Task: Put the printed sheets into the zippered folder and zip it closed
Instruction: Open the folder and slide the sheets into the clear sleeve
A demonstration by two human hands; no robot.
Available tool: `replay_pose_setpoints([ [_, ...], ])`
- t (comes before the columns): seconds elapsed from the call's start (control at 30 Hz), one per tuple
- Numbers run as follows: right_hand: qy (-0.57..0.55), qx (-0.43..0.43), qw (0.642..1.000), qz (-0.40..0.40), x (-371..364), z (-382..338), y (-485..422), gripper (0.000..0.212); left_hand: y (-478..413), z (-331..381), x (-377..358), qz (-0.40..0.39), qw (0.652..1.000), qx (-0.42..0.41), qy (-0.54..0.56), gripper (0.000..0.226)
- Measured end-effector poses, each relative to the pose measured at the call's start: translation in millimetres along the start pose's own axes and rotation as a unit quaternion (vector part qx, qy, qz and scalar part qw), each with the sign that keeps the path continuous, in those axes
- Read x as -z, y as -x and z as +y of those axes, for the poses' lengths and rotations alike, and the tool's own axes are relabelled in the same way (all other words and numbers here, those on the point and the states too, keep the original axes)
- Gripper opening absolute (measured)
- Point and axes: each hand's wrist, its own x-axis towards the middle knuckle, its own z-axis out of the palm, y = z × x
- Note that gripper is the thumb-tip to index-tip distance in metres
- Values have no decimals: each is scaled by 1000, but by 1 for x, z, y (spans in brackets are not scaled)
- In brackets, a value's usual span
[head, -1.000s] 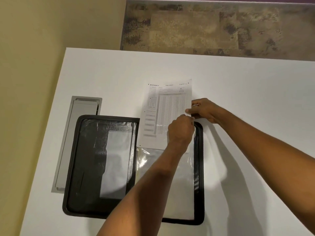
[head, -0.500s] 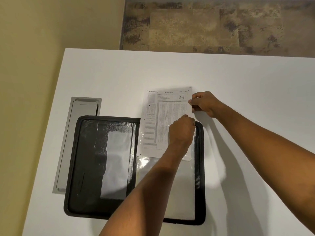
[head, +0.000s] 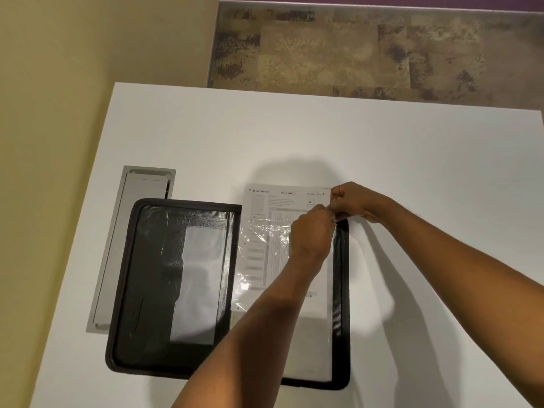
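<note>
A black zippered folder (head: 141, 290) lies open flat on the white table (head: 412, 148). On its right half sits a clear plastic sleeve (head: 309, 348). A printed sheet (head: 282, 198) is most of the way inside the sleeve, with its top strip sticking out past the folder's far edge. My left hand (head: 312, 237) pinches the sleeve's top edge near the right corner. My right hand (head: 356, 204) pinches the sheet's top right corner. My left forearm hides part of the sheet's lower half.
A white sheet (head: 200, 275) sits behind the clear pocket of the folder's left half. A grey cable hatch (head: 117, 245) is set into the table, partly under the folder's left edge. A yellow wall runs along the left; patterned carpet (head: 353, 48) lies beyond the table's far edge.
The printed sheet has slid toward me, deeper into the clear sleeve. My right hand came down with its corner, and both hands now meet at the sleeve's top right.
</note>
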Motion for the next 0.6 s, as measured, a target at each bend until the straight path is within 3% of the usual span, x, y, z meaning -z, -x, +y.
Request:
replay_pose_setpoints([
  [0.1, -32, 61, 996, 64, -1, -11, -3, 20, 1, 0, 1, 11, 1000, 14, 1, 23],
  [0.2, 14, 115, 990, 79, -1, -17, -7, 10, 0, -1, 0, 11, 1000, 16, 1, 24],
  [0.4, 77, 126, 989, 30, -2, -9, -3, 10, 0, -5, -7, 8, 997, 52, 65, 18],
  [0.6, 154, 103, 981, -58, -3, 6, 13, 39, 4, -6, -12, 5, 985, 63, 162, 24],
])
